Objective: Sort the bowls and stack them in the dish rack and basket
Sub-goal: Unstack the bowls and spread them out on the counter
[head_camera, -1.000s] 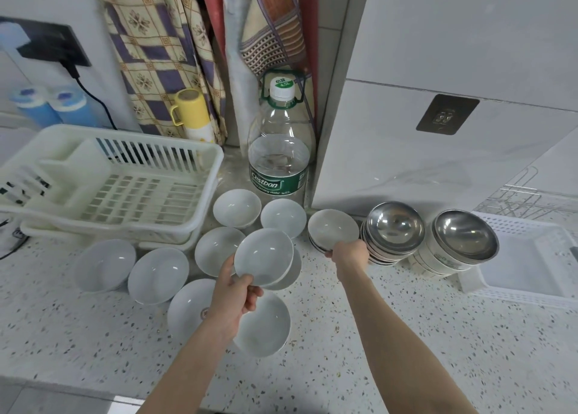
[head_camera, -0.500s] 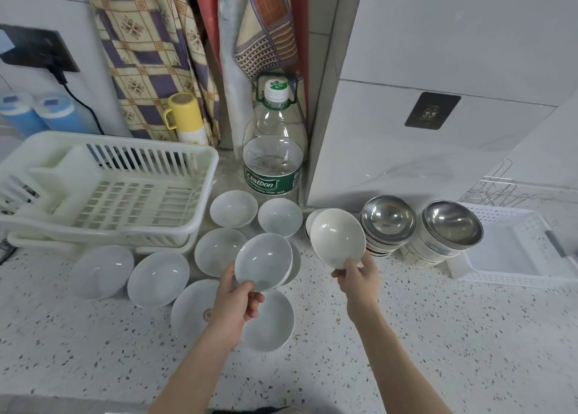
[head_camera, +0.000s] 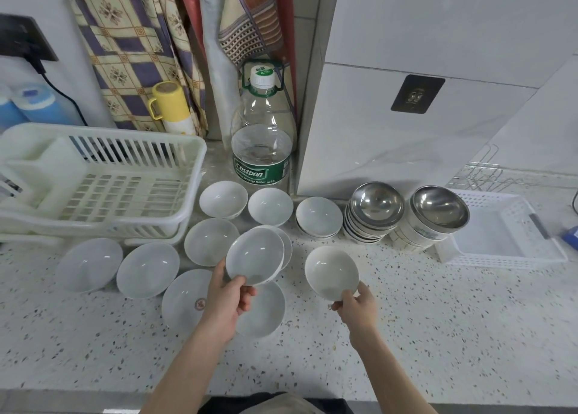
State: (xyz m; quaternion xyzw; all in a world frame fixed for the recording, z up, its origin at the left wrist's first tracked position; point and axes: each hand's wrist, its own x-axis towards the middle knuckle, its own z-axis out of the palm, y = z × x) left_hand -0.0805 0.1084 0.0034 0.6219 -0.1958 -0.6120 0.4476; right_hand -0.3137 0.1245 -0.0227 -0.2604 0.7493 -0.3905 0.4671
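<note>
Sorting barely begun: left hand (head_camera: 230, 301) pinches a white bowl (head_camera: 255, 256); right hand (head_camera: 356, 304) pinches another (head_camera: 331, 272). Dish rack (head_camera: 103, 179) at ten o'clock and basket (head_camera: 500, 235) at two o'clock hold no bowls; remaining bowls sit on the counter (head_camera: 438, 319).

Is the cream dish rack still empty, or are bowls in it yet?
Empty: the dish rack shows only its bare slatted floor. Each hand holds a white bowl above the counter, none placed inside.
</note>
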